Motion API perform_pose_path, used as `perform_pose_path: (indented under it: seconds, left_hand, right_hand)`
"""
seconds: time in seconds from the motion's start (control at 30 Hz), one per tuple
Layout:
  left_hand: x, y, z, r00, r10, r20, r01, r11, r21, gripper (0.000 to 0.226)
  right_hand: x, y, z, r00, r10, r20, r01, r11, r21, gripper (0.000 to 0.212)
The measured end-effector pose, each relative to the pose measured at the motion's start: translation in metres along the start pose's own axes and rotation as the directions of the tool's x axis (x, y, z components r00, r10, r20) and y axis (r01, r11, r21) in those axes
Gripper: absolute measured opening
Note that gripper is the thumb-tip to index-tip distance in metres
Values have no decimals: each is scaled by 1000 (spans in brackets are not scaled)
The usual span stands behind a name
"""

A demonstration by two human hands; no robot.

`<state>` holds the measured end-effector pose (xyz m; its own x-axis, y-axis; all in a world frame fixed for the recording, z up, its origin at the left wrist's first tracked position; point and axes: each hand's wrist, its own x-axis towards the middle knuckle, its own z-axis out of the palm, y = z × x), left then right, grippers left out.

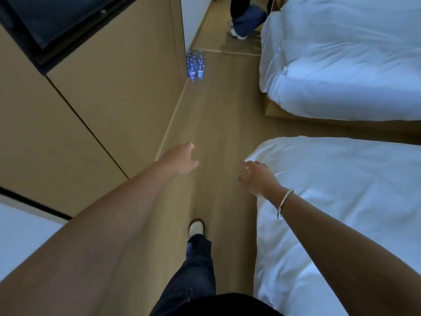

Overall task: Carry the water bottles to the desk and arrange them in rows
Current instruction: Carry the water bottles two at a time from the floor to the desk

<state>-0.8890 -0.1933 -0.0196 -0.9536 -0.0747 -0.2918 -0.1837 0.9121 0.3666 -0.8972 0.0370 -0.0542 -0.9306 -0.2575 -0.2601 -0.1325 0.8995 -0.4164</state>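
Note:
Several small water bottles (195,66) with blue labels stand in a tight cluster on the wooden floor, far ahead against the corner of the wooden wall panel. Both my arms reach forward over the aisle. My left hand (182,159) hangs above the floor, fingers loosely bent, holding nothing. My right hand (256,176), with a silver bangle on its wrist, is beside the corner of the near bed, fingers relaxed and empty. Both hands are well short of the bottles. No desk surface is plainly in view.
Two beds with white duvets, the near bed (341,201) and the far bed (341,65), line the right side. Wooden wall panels (102,99) and a dark screen (57,19) run along the left. Another person's legs (246,19) stand beyond the bottles. My foot (197,228) steps along the aisle.

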Motion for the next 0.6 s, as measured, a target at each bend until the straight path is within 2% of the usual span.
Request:
perform_pose_path:
  seconds: [0.33, 0.6]
  left_hand:
    - [214, -21, -100, 996, 69, -52, -69, 998, 4, 47]
    - [336, -21, -120, 994, 94, -61, -99, 992, -76, 42]
  right_hand:
    - [202, -49, -60, 994, 34, -101, -30, 999, 35, 40]
    - [330, -60, -89, 999, 22, -38, -20, 998, 57, 41]
